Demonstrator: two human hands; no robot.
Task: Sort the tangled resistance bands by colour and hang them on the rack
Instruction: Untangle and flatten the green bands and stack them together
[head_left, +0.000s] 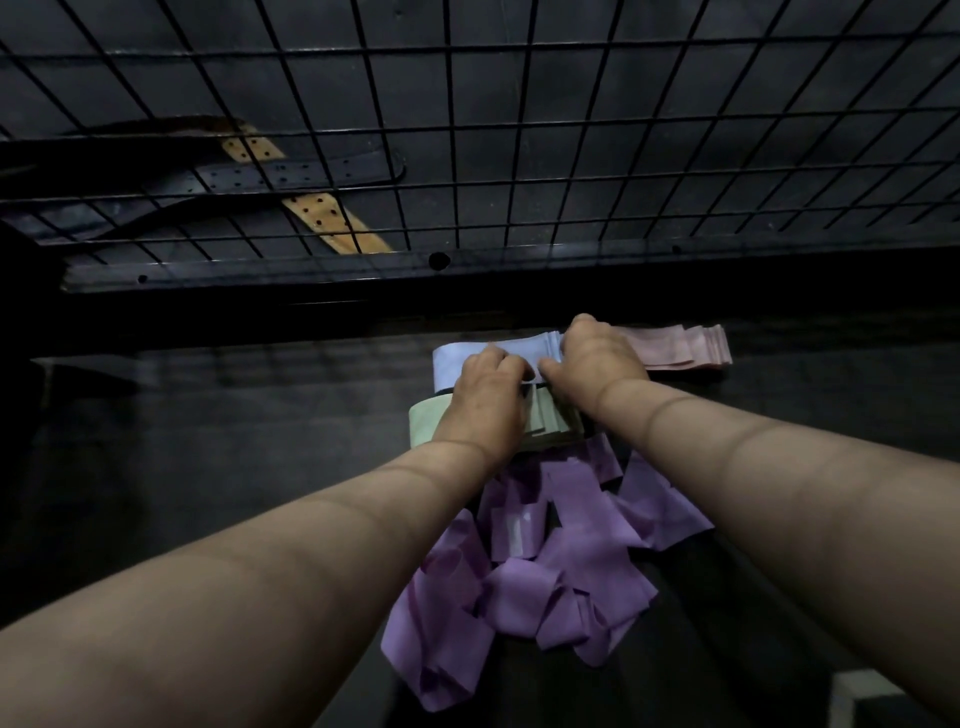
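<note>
Dark surface under a wire grid rack (519, 130): left hand (485, 395) and right hand (597, 358) both pinch the blue bands (452, 358), green bands (426, 423) just under the grip, pink bands (685, 345) right of it, purple bands (571, 561) tangled behind the wrists

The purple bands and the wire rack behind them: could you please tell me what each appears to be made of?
Purple bands: probably thin latex or a similar rubber sheet with a matte finish; they crumple and fold limply as flat ribbons. Wire rack: likely metal with a dark coating; thin straight rods cross in a grid and show a faint sheen.
</note>
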